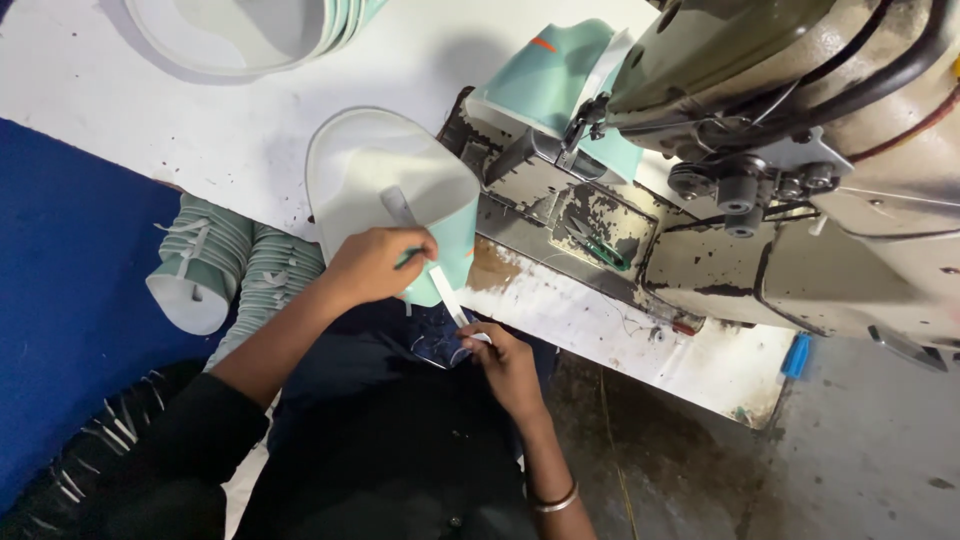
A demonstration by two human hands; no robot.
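My left hand (pixel 372 262) grips the lower edge of a curved white and mint-green shoe upper piece (pixel 385 175) that rests against the front of the sewing machine bed (pixel 560 215). A narrow white strip (pixel 445 290) runs from under my left fingers down to my right hand (pixel 500 360), which pinches its lower end above my lap. Another mint-green piece (pixel 545 80) lies under the needle area of the sewing machine (pixel 800 130).
A stack of white and green pieces (pixel 250 30) sits at the top left of the white table (pixel 200 130). Bundled stacks of green pieces with white straps (pixel 215 265) stand at my left beside a blue surface (pixel 60 280). Small scissors (pixel 600 250) lie on the machine bed.
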